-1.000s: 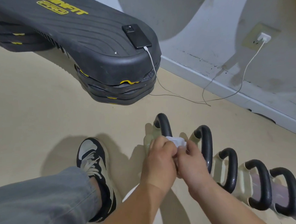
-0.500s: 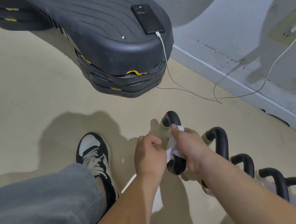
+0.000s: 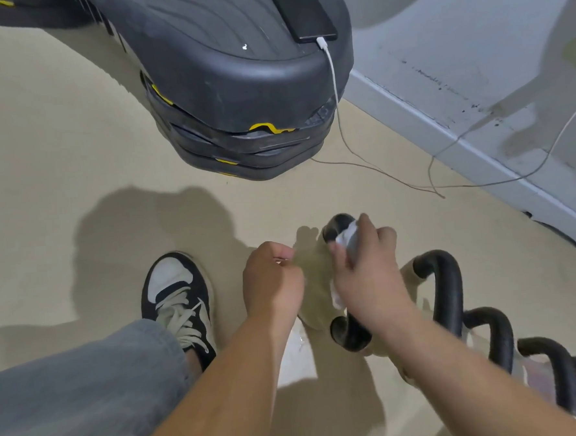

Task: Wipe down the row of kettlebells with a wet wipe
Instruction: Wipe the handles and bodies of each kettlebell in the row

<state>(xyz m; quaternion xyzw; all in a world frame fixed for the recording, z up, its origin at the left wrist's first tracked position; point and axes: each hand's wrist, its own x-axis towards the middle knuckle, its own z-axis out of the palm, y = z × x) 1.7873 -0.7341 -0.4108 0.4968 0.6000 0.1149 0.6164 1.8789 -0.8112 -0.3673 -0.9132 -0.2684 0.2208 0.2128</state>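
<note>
Hands that met over the wipe a second ago are now apart. The left hand (image 3: 272, 279) has drawn off to the left of the first kettlebell (image 3: 349, 337), with its fingers curled. Whether they hold anything I cannot tell. The right hand (image 3: 367, 277) has stayed on that kettlebell's black handle, gripping the wipe (image 3: 347, 239) against the far curve of it. The view has also dipped nearer the floor (image 3: 57, 164), and the wall plug seen before is now out of frame.

Five kettlebells (image 3: 447, 282) show by their handles, in a row running to the lower right, and the last is cut by the edge. There is one wipe. One phone (image 3: 304, 11) lies on a stack of black steps (image 3: 223, 70), with one white cable (image 3: 333, 77) trailing from it to the floor. One shoe (image 3: 180, 302) stands left of the hands.
</note>
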